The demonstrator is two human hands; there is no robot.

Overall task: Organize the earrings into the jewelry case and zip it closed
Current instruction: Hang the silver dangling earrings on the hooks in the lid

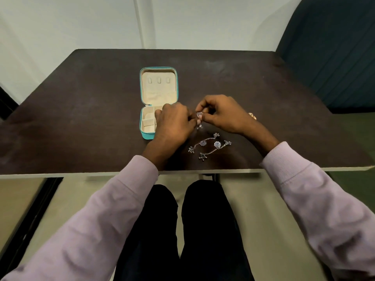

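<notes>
A teal jewelry case point(158, 86) with a cream lining lies open on the dark table point(81, 110). Its lid is flat at the back and its divided tray faces me. My left hand point(172, 123) hovers over the tray's right half and hides it. My right hand point(221, 114) is just to the right of it. Between the fingertips of both hands I pinch a small silver earring point(199, 114). Two long silver chain earrings point(209, 146) with flower charms lie on the table below my hands.
A small gold earring point(252, 116) lies on the table to the right of my right hand. A dark teal chair back point(332, 47) stands at the far right. The table's front edge runs just above my knees.
</notes>
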